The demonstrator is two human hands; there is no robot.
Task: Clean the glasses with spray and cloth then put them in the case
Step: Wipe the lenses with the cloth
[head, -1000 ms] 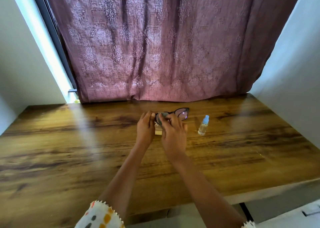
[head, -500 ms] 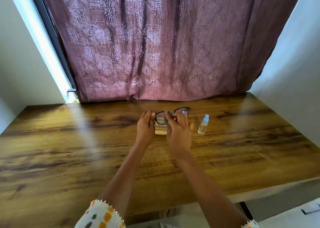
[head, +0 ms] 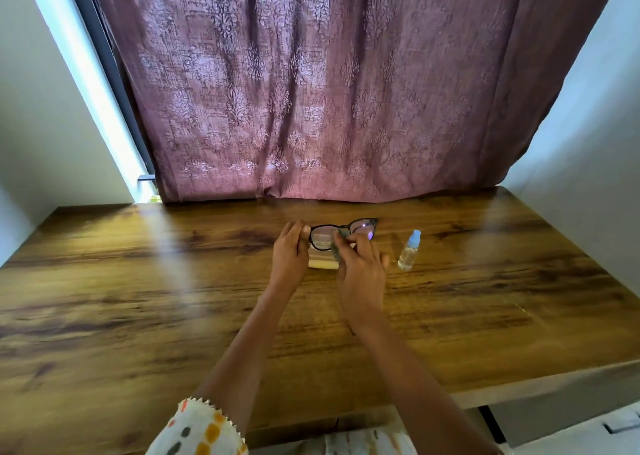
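Observation:
Black-framed glasses (head: 363, 228) are held up above the far middle of the wooden table (head: 138, 316). My left hand (head: 290, 254) pinches their left end. My right hand (head: 362, 271) pinches a small grey-green cloth (head: 337, 245) against the frame near the bridge. A pale case (head: 323, 263) lies on the table just under the glasses, mostly hidden behind my hands. A small clear spray bottle (head: 408, 251) with a light blue cap stands to the right of my right hand.
A mauve patterned curtain (head: 311, 91) hangs along the table's back edge. White walls close in at left and right. The table's front edge (head: 519, 389) runs at the lower right, with floor beyond it.
My right hand with the cloth has slid from the left lens toward the bridge, so the left lens now shows. The left hand keeps its grip on the frame's end.

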